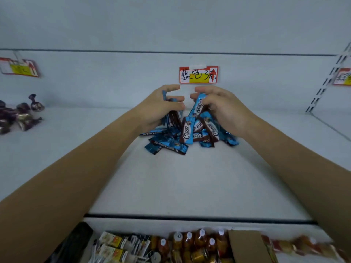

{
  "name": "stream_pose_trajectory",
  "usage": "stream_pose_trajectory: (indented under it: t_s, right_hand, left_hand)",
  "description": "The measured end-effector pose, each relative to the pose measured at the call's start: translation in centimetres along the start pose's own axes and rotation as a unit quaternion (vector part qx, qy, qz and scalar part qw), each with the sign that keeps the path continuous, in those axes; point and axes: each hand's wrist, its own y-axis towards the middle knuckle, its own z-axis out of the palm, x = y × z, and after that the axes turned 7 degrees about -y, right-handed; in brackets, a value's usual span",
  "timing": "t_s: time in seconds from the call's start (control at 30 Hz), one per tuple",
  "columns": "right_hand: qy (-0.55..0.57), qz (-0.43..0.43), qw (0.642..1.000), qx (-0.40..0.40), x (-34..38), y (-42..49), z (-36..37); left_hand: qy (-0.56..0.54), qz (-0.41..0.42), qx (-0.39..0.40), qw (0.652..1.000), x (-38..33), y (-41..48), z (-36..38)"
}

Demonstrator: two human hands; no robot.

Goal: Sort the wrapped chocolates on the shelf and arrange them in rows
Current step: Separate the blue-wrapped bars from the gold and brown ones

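Gripping from both sides: left hand (161, 109) and right hand (222, 109) are both dug into a loose pile of blue-wrapped chocolates (187, 136) at the back middle of the white shelf (171, 179), just below a red-and-yellow price tag (198, 74) with handwritten characters on the back panel. Left hand's fingers are curled round a few bars at the left edge of the pile, thumb on the near side, with dark and blue wrapper ends showing under the palm. Right hand's fingers are curled round bars on the right side; one Choco bar (198, 106) sticks up tilted between thumb and fingers, its top end near the fingertips. The two hands' fingertips are close together above the pile, not touching. The rest of the chocolates lie jumbled flat on the shelf in front of and between the hands, overlapping, facing different ways, no rows visible. Both bare forearms reach in from the bottom corners. Far left on the same shelf is a heap of purple-wrapped candies (19, 114), well apart from the blue pile, with another price tag (19, 67) above it. A third tag (342, 76) sits at the right edge beside a slotted upright rail (322, 88). Below the shelf's front edge are orange-brown bottles (195, 242) with white caps, a cardboard box (247, 245), and boxed packets (114, 245), blurred.
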Motion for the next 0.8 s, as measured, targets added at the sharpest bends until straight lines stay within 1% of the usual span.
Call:
stream_pose_trajectory:
  t_s: [0.07,0.1,0.13,0.17,0.2,0.23,0.27,0.3,0.37,0.4,0.5,0.53,0.57,0.6,0.67,0.7,0.73,0.8]
  right_hand:
    - [-0.061,-0.047,0.997,-0.021,0.1,-0.2,-0.5]
    - [-0.127,-0.073,0.989,-0.036,0.1,-0.4,-0.9]
    - [-0.22,-0.101,0.969,-0.044,0.1,-0.6,-1.3]
    - [-0.32,-0.123,0.939,-0.036,-0.1,-0.7,-1.7]
    - [-0.404,-0.136,0.904,-0.012,-0.3,-0.8,-2.1]
    - [-0.464,-0.141,0.874,0.02,-0.5,-0.9,-2.3]
    - [-0.498,-0.137,0.855,0.051,-0.7,-1.0,-2.4]
    - [-0.515,-0.125,0.845,0.074,-0.8,-1.0,-2.3]
    - [-0.519,-0.087,0.844,0.103,-0.9,-1.0,-1.9]
    - [-0.528,-0.07,0.839,0.114,-1.0,-0.9,-1.6]
    - [-0.576,-0.001,0.805,0.142,-1.5,-0.8,-1.1]
    - [-0.579,0.02,0.803,0.143,-1.5,-0.8,-1.1]
    - [-0.572,0.032,0.807,0.141,-1.4,-1.0,-1.2]
    - [-0.558,0.029,0.819,0.131,-1.1,-1.2,-1.3]
    - [-0.535,-0.012,0.84,0.093,-0.6,-1.5,-1.7]
    - [-0.535,-0.038,0.84,0.079,-0.6,-1.5,-1.8]
    - [-0.551,-0.06,0.829,0.076,-0.6,-1.4,-1.8]
    - [-0.6,-0.079,0.79,0.1,-1.5,-0.6,-1.6]
  left_hand:
    - [0.03,0.007,0.006,0.999,0.4,0.2,-0.4]
    - [0.077,0.016,0.01,0.997,0.6,0.3,-0.7]
    - [0.154,0.03,0.016,0.988,0.7,0.3,-1.0]
    - [0.258,0.047,0.022,0.965,0.7,0.3,-1.3]
    - [0.364,0.068,0.025,0.928,0.7,0.3,-1.7]
    - [0.444,0.095,0.026,0.89,0.7,0.3,-2.1]
    - [0.488,0.121,0.032,0.864,0.7,0.2,-2.4]
    - [0.506,0.138,0.043,0.85,0.5,0.1,-2.6]
    - [0.508,0.129,0.084,0.847,0.3,-0.6,-2.7]
    - [0.512,0.109,0.106,0.845,0.4,-0.8,-2.6]
    - [0.529,0.051,0.164,0.831,0.8,-1.1,-2.5]
    - [0.533,0.032,0.181,0.826,0.7,-1.2,-2.4]
    - [0.531,0.015,0.194,0.825,0.5,-1.3,-2.4]
    - [0.521,0.001,0.2,0.83,0.3,-1.4,-2.4]
    - [0.493,-0.017,0.18,0.851,-0.1,-1.6,-2.2]
    - [0.488,-0.016,0.17,0.856,-0.1,-1.7,-2.1]
    - [0.505,-0.013,0.167,0.847,0.1,-1.8,-1.9]
    - [0.586,-0.011,0.179,0.79,0.7,-2.0,-1.6]
